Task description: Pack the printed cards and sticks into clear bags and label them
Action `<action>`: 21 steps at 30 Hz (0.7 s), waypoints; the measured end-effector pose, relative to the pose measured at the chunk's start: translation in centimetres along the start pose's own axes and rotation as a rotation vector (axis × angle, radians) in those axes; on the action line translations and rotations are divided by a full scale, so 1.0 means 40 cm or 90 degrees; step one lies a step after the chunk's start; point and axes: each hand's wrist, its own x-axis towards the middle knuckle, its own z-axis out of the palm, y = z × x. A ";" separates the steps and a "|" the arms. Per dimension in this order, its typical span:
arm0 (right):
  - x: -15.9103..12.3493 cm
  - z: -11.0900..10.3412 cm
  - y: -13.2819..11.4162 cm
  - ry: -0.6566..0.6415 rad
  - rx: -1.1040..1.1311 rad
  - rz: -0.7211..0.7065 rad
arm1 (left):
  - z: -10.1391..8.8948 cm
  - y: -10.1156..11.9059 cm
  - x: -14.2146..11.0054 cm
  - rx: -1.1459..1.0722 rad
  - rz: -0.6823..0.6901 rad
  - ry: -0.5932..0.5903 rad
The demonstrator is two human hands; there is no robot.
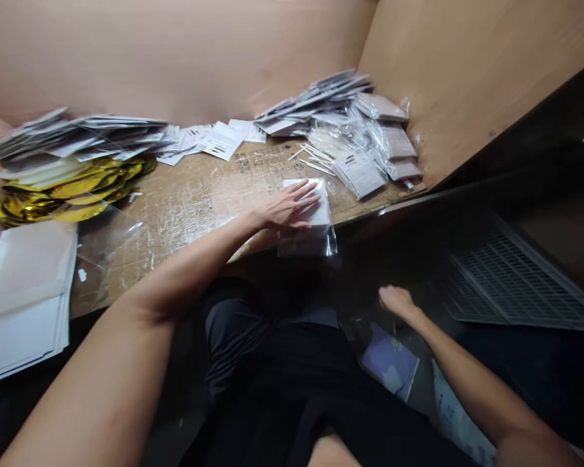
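Dark clothing [292, 383] filled the head view's bottom centre. Mid-frame, the left hand [288, 209] lay flat, fingers apart, on a white packet [322, 214] whose clear sleeve [306, 242] overhung the tabletop's front edge. Bare tabletop [185, 201] stretched left toward gold pieces [85, 189]; white sticks [316, 159] lay near, above right. Right of centre, the right hand [397, 301] hung in open space, its grip too blurred to tell.

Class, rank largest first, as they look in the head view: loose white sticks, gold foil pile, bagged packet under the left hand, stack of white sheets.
1. Stack of white sheets, though cut off by the picture's edge
2. Gold foil pile
3. Bagged packet, partly covered by the left hand
4. Loose white sticks
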 end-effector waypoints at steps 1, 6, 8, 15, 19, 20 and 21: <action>0.010 -0.013 0.006 0.001 -0.012 0.014 | 0.005 0.017 -0.020 -0.007 0.009 0.025; 0.128 -0.133 -0.068 0.361 -0.049 -0.262 | 0.055 0.108 -0.180 0.058 -0.011 0.083; 0.186 -0.173 -0.121 0.505 -0.038 -0.454 | 0.090 0.133 -0.230 0.109 -0.021 0.084; 0.302 -0.218 -0.260 0.634 0.212 -0.693 | 0.147 0.139 -0.217 0.058 -0.059 0.228; 0.304 -0.241 -0.333 0.588 0.371 -0.394 | 0.109 0.122 -0.154 -0.079 -0.294 0.336; 0.304 -0.250 -0.353 0.570 0.379 -0.310 | 0.099 0.117 -0.136 -0.096 -0.353 0.342; 0.305 -0.260 -0.371 0.544 0.378 -0.235 | 0.090 0.111 -0.118 -0.109 -0.400 0.338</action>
